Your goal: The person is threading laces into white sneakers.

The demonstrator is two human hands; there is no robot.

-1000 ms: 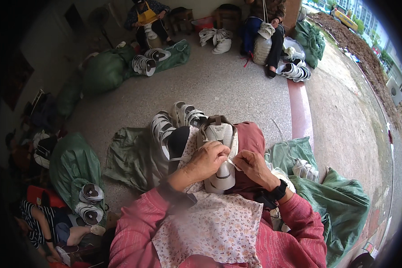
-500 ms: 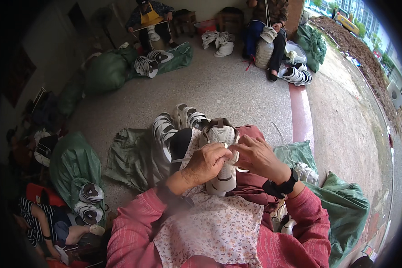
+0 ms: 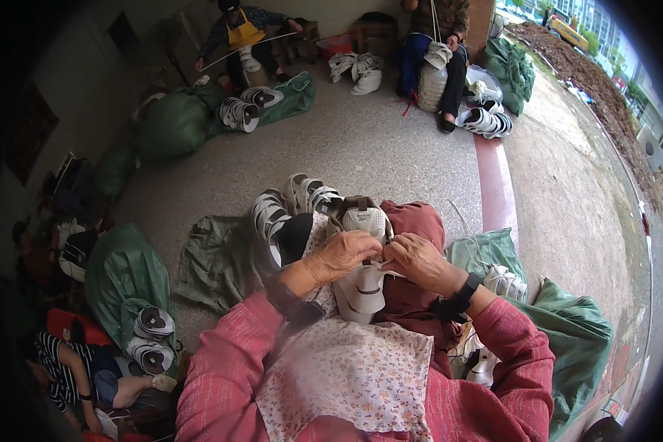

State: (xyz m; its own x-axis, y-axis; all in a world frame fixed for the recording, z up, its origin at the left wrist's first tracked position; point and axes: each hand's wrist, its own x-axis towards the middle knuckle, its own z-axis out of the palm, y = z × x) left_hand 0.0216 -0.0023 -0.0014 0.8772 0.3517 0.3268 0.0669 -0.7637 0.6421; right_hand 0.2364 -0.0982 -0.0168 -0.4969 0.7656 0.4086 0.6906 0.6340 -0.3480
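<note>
While a pale shoe (image 3: 361, 300) rests on the person's lap, toe toward the flowered apron (image 3: 346, 372), the left hand (image 3: 346, 250) and right hand (image 3: 418, 259) meet over its middle. The fingers of both are bent in narrow, tips close together — whether they pinch anything, I cannot tell. Ahead to the left stand more shoes (image 3: 269, 219); a green sack (image 3: 578, 331) lies beyond the right forearm.
</note>
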